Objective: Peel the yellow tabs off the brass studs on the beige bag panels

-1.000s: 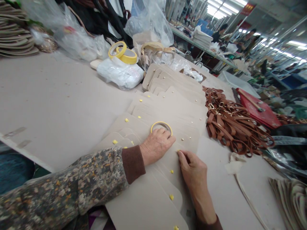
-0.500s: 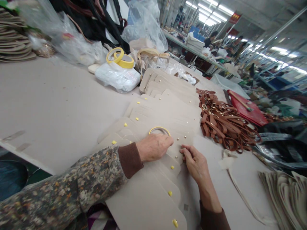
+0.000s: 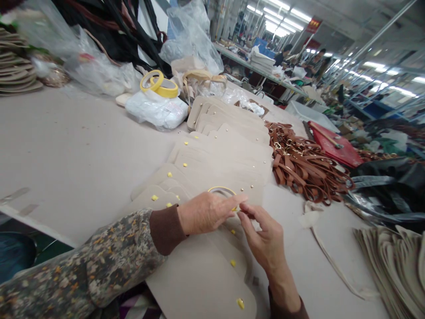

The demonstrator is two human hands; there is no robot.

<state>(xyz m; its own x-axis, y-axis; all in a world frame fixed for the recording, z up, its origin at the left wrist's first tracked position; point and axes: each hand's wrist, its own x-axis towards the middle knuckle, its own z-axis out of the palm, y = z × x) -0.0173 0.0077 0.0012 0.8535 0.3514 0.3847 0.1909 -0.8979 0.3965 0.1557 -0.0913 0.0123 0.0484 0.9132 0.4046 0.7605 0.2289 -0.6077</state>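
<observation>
My left hand (image 3: 204,212) is lifted a little above a row of overlapping beige leather flaps (image 3: 215,168), its fingers curled round a small roll of yellow tape (image 3: 222,191). My right hand (image 3: 262,237) meets it from the right, thumb and forefinger pinched at the tape's edge by the left fingertips. What the pinch holds is too small to make out. Yellow tape dots (image 3: 233,263) mark several flaps, and small metal studs (image 3: 251,187) show on others.
Brown leather straps (image 3: 302,166) are heaped to the right. Two yellow tape rolls (image 3: 158,84) rest on a white plastic bag (image 3: 156,110) behind. A red case (image 3: 335,148), clear bags and stacked beige pieces (image 3: 395,261) ring the table (image 3: 66,146). Other people work at far benches.
My left hand lifted off the flaps with the tape roll. My right hand moved up from the flap's edge and now pinches at the roll beside the left fingertips.
</observation>
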